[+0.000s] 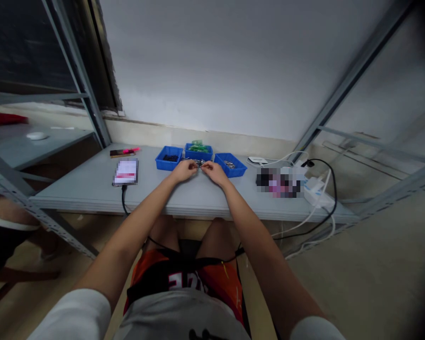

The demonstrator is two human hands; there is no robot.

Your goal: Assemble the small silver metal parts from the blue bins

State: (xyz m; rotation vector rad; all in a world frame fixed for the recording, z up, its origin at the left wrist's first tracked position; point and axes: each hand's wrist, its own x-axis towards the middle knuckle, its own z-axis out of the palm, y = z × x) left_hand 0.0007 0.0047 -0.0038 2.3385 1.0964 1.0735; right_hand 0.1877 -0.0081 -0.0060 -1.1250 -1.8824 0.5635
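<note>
My left hand [185, 170] and my right hand [215, 172] meet over the middle of the grey table, fingertips pinched and nearly touching. Whatever they grip is too small to make out. Just beyond the fingertips lies a little heap of shiny metal parts [199, 162]. Three blue bins stand around the hands. The left bin [162, 163] has dark small parts in it, and the back bin [208, 155] holds green and clear pieces [197, 147]. In the right bin [236, 172], close by my right hand, are silvery slim parts [229, 164].
On the table's left are a phone [125, 171] with a cable and another phone [118, 153] with a pink item. To the right lie a blurred dark-and-pink object [279, 182], a white power strip [318, 193] and tangled cables. Metal shelf posts [313, 115] flank the table. Another person's leg shows at far left.
</note>
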